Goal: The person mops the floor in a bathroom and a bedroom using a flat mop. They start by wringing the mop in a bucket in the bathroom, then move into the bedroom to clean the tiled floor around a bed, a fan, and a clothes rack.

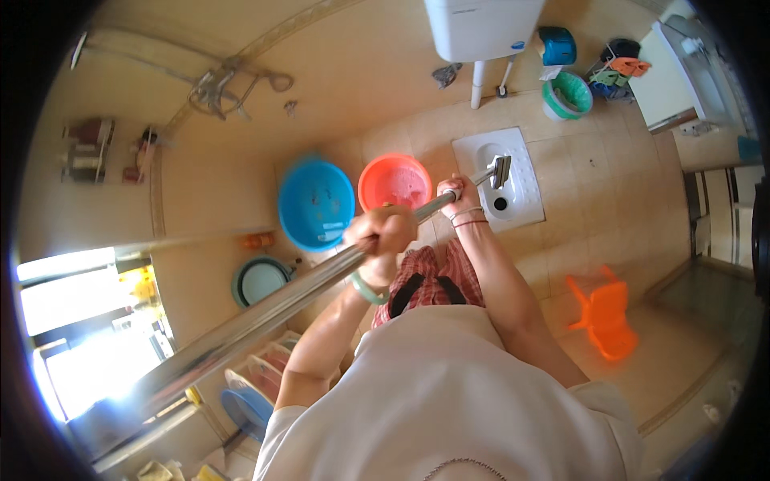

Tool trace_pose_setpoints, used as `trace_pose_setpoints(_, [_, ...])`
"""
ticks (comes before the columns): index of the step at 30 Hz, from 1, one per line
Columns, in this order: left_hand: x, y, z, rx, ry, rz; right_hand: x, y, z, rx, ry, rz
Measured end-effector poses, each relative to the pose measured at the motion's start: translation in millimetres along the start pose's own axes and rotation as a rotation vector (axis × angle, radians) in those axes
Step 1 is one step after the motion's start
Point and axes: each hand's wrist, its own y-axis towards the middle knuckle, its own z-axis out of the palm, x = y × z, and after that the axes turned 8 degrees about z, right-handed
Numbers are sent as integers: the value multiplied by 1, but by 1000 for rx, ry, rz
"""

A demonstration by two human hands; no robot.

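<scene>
Both my hands grip a long metal pole (265, 309) that slants from lower left to upper right. My left hand (383, 232) is closed around its middle, with a green bangle on the wrist. My right hand (459, 192) is closed on the pole further down, near its grey head (499, 170). The head hangs over a white squat toilet pan (525, 180) set in the tiled floor. A red basin (395, 181) and a blue basin (316, 204) stand just left of the pan.
A white cistern (481, 28) hangs on the far wall, with a green bin (567, 96) and a blue holder (557, 46) beside it. An orange plastic stool (605, 317) stands at the right. A teal basin (261, 280) and racks sit at the left. A bright window is at lower left.
</scene>
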Motion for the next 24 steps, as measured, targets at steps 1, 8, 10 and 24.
trace_pose_setpoints(1, [13, 0, 6, 16, -5, -17, 0, -1, 2, 34, 11, -3])
trace_pose_setpoints(8, [68, 25, 18, 230, 9, -121, -3, -17, 36, 159, 138, -57])
trace_pose_setpoints(10, [84, 33, 31, 275, 112, -56, -15, -23, 50, 148, 89, -130])
trace_pose_setpoints(24, [68, 59, 52, 565, 78, -88, 26, -42, 78, 563, 131, -236])
